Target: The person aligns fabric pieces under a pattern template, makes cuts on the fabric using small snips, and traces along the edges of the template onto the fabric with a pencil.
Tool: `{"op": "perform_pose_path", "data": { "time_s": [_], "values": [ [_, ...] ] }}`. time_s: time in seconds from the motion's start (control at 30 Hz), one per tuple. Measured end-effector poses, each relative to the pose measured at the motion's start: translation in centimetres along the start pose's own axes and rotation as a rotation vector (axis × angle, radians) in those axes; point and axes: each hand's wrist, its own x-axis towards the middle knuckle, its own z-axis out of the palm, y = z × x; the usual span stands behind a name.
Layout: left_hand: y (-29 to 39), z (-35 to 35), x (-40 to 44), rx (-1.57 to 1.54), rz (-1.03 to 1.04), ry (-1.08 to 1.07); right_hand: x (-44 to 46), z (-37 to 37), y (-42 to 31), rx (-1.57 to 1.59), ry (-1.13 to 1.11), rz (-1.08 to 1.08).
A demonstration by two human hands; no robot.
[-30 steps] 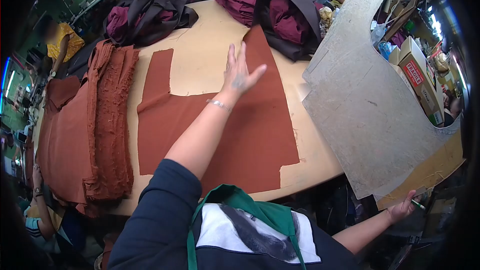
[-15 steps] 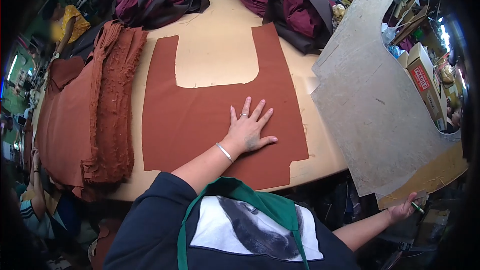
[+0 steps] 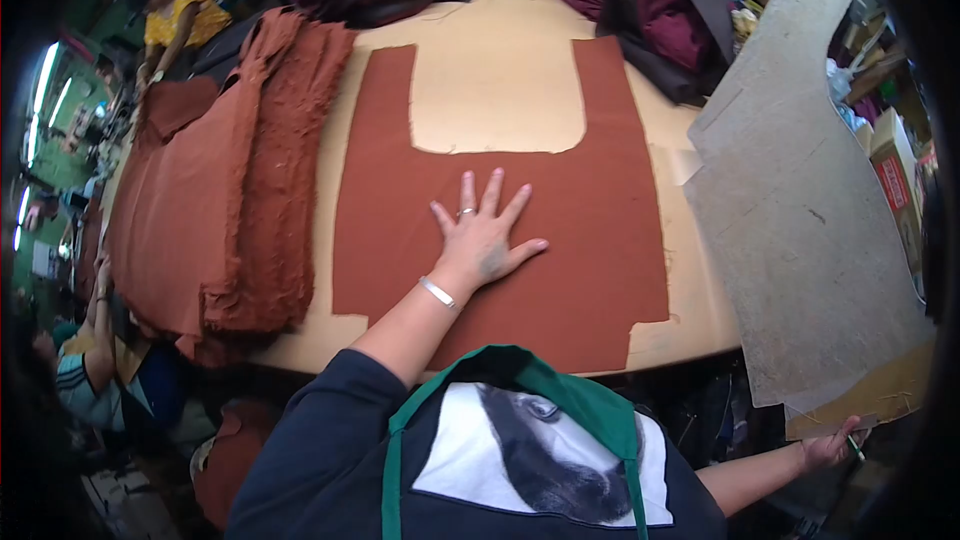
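A rust-brown cut fabric piece (image 3: pixel 560 270) with a deep U-shaped notch at its far side lies flat on the table. My left hand (image 3: pixel 482 245) rests palm down on its middle, open with the fingers spread. Off the table's right edge, my right hand (image 3: pixel 828 446) grips the lower brown end of a large grey cardboard pattern (image 3: pixel 800 230). A slim green pen-like marker (image 3: pixel 856 448) sticks out from the same hand. The pattern stands tilted beside the fabric, its inner edge over the tabletop.
A thick stack of rust-brown fabric (image 3: pixel 215 210) with frayed edges fills the table's left side. Dark and maroon cloth bundles (image 3: pixel 665 25) lie at the far side. A person in yellow (image 3: pixel 185 15) and another person (image 3: pixel 95 370) are at the left. Boxes (image 3: pixel 892 175) stand at right.
My left hand has slid a little leftward over the fabric, still flat. The whole view has shifted, so the table appears further right. My right hand keeps hold of the pattern.
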Motion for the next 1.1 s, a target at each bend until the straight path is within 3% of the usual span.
{"op": "perform_pose_path", "data": {
  "time_s": [0.13,0.23,0.3,0.37,0.47,0.77,0.9,0.97,1.1],
  "values": [
    [-0.3,-0.7,1.0,-0.046,0.021,-0.038,-0.5,2.1,-1.5,-0.006,0.004,-0.017],
    [-2.0,-1.2,1.6,-0.138,-0.082,0.053,-0.2,1.9,-1.8,-0.005,0.01,-0.042],
    [-4.5,-1.8,3.2,-0.132,-0.256,0.172,-0.4,1.2,-2.8,-0.066,0.03,-0.028],
    [-7.5,-2.0,4.7,-0.097,-0.394,0.135,-0.5,1.6,-3.4,-0.072,0.042,-0.03],
    [-9.0,-2.2,5.3,-0.022,-0.369,0.088,-1.3,3.3,-4.3,-0.063,0.106,0.004],
    [-8.7,-1.1,2.0,0.047,-0.413,0.164,-0.5,0.9,-4.1,-0.048,-0.042,-0.071],
    [-3.4,-1.9,1.0,0.086,-0.105,0.182,-0.2,0.9,-3.7,-0.031,-0.036,-0.058],
    [0.1,-1.3,0.3,0.038,0.172,0.032,-0.1,1.1,-3.2,-0.002,-0.013,-0.056],
    [1.4,0.6,-1.6,-0.028,0.272,-0.041,-0.4,1.4,-3.5,-0.035,0.009,-0.103]
  ]
}}
